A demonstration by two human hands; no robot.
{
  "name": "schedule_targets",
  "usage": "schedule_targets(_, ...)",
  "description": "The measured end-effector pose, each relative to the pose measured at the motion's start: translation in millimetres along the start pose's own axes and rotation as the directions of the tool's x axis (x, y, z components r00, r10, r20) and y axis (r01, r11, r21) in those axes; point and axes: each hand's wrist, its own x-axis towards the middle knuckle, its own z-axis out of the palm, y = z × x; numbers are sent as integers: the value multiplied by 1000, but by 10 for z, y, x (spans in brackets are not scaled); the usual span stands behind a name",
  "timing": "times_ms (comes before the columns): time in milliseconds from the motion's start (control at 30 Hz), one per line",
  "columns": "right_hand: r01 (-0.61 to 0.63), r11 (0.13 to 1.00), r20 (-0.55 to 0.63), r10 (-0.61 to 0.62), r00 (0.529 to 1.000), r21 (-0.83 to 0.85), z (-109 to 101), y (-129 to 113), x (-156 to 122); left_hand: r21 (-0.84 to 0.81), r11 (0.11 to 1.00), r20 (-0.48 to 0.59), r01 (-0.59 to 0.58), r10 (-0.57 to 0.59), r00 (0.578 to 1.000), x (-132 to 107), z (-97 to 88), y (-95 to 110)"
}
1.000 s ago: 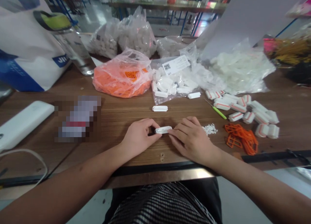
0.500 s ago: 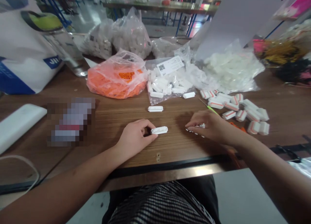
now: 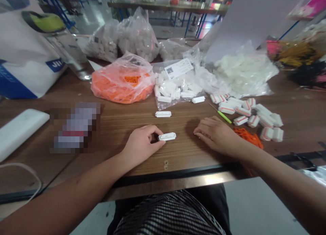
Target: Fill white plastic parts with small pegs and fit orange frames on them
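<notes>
My left hand (image 3: 142, 141) rests on the table, thumb and forefinger pinching the left end of a white plastic strip-shaped casing (image 3: 168, 136) with a row of small openings in its upper face. To the right, my right hand (image 3: 216, 131) lies low over the tabletop, palm down, its fingers curled together. Only specks of small white pieces show under its fingertips, so whatever it holds is hidden. Just beyond the left hand lies a similar white casing (image 3: 163, 114). A green-handled hook tool (image 3: 224, 117) and a bundle of orange cord (image 3: 248, 137) lie beside my right hand.
White blocks with orange stripes (image 3: 241, 111) are heaped at right. Behind stand a bag of orange cords (image 3: 122, 83), a clear bag of white casings (image 3: 175, 87) and a bag of pale material (image 3: 241, 71). A bottle (image 3: 67, 48) and a white power bank-like box (image 3: 22, 129) are at left.
My right hand has turned and flattened over the small white pieces, covering them; the hook tool and orange cord show more fully. My left hand and its casing stay still.
</notes>
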Motion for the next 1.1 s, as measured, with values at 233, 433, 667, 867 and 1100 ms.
schedule_targets(233, -96, 938, -105, 138, 985, 334, -57, -230, 170, -4, 1000, -2, 7, -7, 1000, -5, 9, -14)
schedule_targets(433, 56, 979, -157, -25, 987, 198, -32, -540, 357, -38, 999, -7, 15, -15, 1000, -15, 16, -8)
schedule_targets(667, 87, 995, -166, -78, 983, 45, 63, -583, 391, -37, 999, 5, 21, -21, 1000, -16, 14, 2)
schedule_targets(867, 124, 991, -194, -133, 972, -55, 129, -617, 367, -48, 999, -6, 15, -15, 1000, -12, 20, 4)
schedule_targets(1100, 156, 987, -254, -158, 954, -26, 143, -615, 309, -50, 999, -15, 12, -13, 1000, -20, 17, -3)
